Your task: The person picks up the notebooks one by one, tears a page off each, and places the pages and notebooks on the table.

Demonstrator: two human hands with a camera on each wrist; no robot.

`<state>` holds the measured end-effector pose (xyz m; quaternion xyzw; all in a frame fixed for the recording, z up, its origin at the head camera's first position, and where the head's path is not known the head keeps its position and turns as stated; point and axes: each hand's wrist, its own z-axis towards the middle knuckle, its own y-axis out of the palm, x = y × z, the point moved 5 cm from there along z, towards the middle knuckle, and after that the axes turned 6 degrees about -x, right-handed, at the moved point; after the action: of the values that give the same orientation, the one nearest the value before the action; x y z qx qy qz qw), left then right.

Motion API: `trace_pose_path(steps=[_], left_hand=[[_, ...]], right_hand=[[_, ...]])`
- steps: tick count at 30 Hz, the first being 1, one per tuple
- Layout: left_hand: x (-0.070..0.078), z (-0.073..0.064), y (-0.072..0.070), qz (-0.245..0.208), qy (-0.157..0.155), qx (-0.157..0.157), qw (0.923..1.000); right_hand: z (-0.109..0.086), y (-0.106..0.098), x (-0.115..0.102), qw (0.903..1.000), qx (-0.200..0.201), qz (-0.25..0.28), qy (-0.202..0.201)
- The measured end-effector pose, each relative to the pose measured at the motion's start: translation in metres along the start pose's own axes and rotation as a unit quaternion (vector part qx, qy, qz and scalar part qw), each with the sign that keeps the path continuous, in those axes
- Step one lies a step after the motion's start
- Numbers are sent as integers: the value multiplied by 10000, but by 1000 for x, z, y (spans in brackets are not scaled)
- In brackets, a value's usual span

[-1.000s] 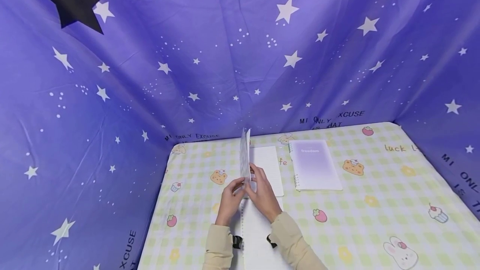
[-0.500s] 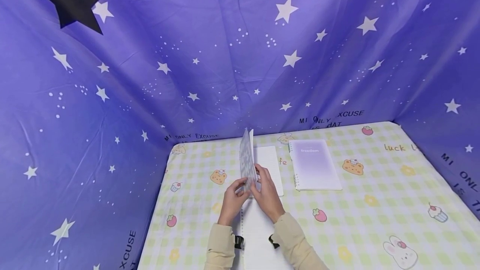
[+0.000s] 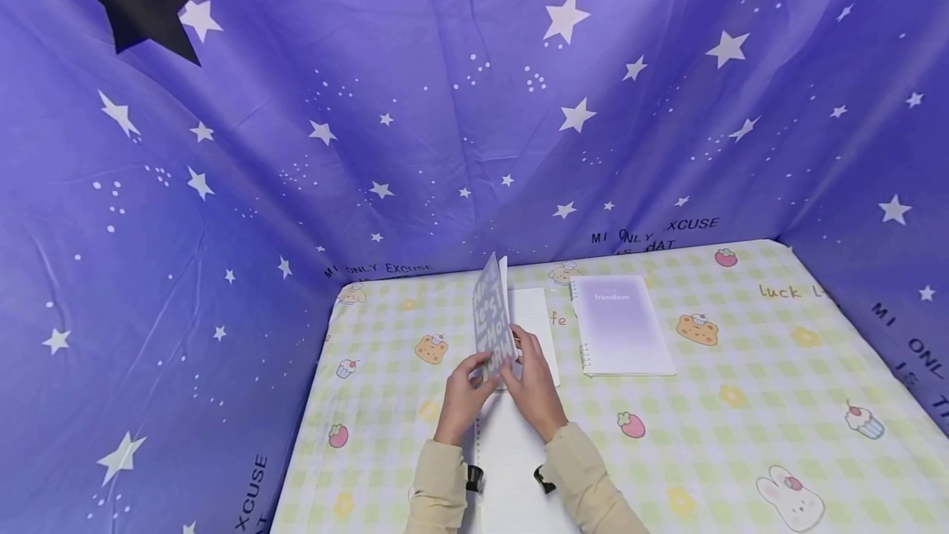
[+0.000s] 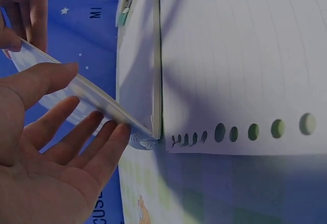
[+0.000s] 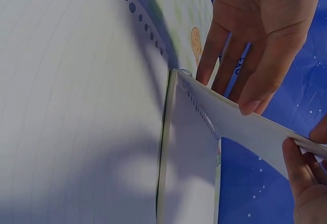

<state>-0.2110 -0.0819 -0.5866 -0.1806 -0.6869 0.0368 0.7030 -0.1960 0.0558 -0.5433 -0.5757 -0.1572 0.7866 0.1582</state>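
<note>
An open ring-bound notebook lies at mid-table, with its lined pages (image 3: pixel 531 307) flat and its grey-blue cover (image 3: pixel 491 316) with white lettering raised upright. My left hand (image 3: pixel 463 394) holds the cover's lower edge near the binding. In the left wrist view, its thumb lies over the edge and its fingers (image 4: pixel 97 127) are against the lettered side. At the same edge, farther from the binding, my right hand (image 3: pixel 534 390) pinches the cover; its fingers (image 5: pixel 299 168) show in the right wrist view. A stack of lined loose-leaf sheets (image 3: pixel 519 468) with punched holes lies under my forearms.
A purple "freedom" ring notebook (image 3: pixel 623 328) lies closed to the right. The table's checked cloth (image 3: pixel 741 452) carries printed bears, strawberries and flowers. A purple star-patterned curtain (image 3: pixel 445 105) hangs close behind the table and along both sides.
The cover has swung to the right, from edge-on to showing its lettered face. Both hands have shifted slightly right with it. The purple notebook and the sheets have stayed put.
</note>
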Motion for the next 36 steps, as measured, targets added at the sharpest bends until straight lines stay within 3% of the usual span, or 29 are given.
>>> trace_pose_path(steps=[16, 28, 36], left_hand=[[4, -2, 7, 677, -12, -159, 9976], [6, -1, 11, 1347, 58, -226, 9906], [5, 2, 13, 1558, 59, -301, 9873]], right_hand=[[-5, -7, 16, 9993, 107, 113, 352], [-8, -15, 28, 9975, 234, 44, 660], [-9, -19, 42, 9950, 408, -143, 904]])
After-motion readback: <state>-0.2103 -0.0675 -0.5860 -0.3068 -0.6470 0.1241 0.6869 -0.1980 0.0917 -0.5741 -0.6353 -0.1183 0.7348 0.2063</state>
